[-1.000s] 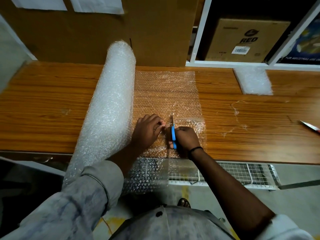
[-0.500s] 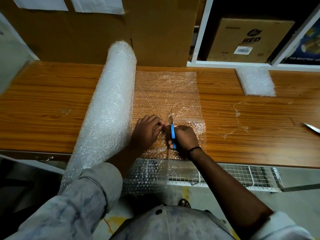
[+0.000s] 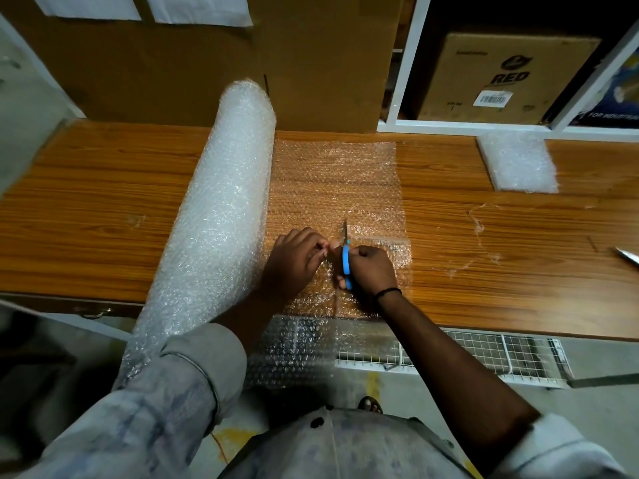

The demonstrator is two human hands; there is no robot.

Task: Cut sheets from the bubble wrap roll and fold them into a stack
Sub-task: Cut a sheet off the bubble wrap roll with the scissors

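Right hand (image 3: 371, 269) is wrapped tight round the blue scissors (image 3: 346, 267), with the blades pointing away from the body and the tip buried in the sheet (image 3: 332, 178). Left hand (image 3: 297, 262) sits just beside it with its fingers curled, pinching the sheet on the roll side of the cut, and the two hands are almost touching.

This is the cutting step, and I'd call it roughly half done. A slit runs from the near edge of the counter (image 3: 86, 202) up to the blades. From the tip to the far edge, the sheet looks uncut. The sheet lies flat, joined to the roll (image 3: 221, 216) on its left, and its near end hangs over the counter edge. The roll lies lengthwise, front to back, and overhangs that same edge.

Next, the scissors need to run straight on, parallel to the roll, all the way to the far edge. The left hand will likely have to creep forward with them, because slack film bunches in the blades and the line wanders.

Once the piece is free it gets folded and carried to the stack (image 3: 517, 164), well apart at the far right of the counter, below the shelf (image 3: 408, 63). A big cardboard box (image 3: 311, 63) stands behind the roll. Something shiny (image 3: 626, 254) pokes in at the right edge, but I can't tell what it is.
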